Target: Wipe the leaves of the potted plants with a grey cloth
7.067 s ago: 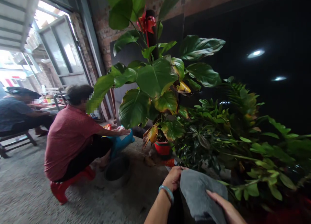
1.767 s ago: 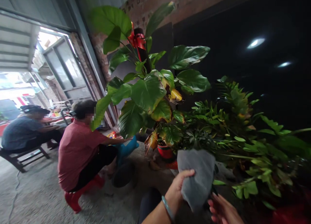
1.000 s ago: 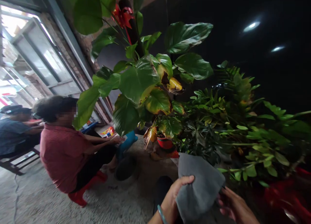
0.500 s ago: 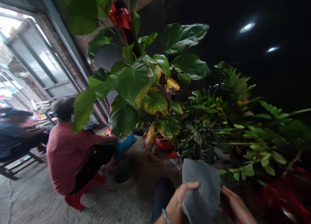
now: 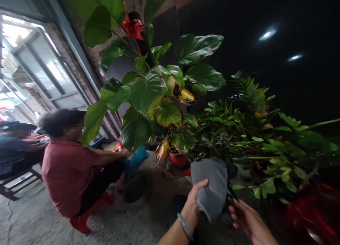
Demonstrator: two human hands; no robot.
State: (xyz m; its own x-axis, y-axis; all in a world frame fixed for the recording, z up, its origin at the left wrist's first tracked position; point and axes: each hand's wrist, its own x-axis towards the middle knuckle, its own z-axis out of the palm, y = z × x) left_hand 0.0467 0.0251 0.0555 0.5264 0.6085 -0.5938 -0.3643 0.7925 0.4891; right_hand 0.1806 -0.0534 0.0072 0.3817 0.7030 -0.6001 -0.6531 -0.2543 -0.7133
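Observation:
My left hand [image 5: 193,206], with a pale blue bangle on the wrist, is closed on a grey cloth [image 5: 210,186] and holds it up in front of the plants. My right hand [image 5: 245,220] is just to the right of the cloth, fingers bent and apart, at the cloth's lower edge next to a dark leaf. Behind the cloth stands a tall plant [image 5: 156,100] with big green and yellowing leaves in a red pot [image 5: 177,159], tied with a red bow [image 5: 132,27]. A bushy small-leaved plant [image 5: 255,138] spreads to the right.
A person in a red shirt [image 5: 69,170] squats on a red stool [image 5: 79,222] at the left, hands on a blue object [image 5: 135,160]. Another person [image 5: 13,149] sits further left by a doorway. A dark basin [image 5: 134,190] lies on the rough concrete floor [image 5: 39,220].
The cloth has risen a little in my left hand. My right hand has come off the cloth's right side and dropped lower. The view has tilted slightly.

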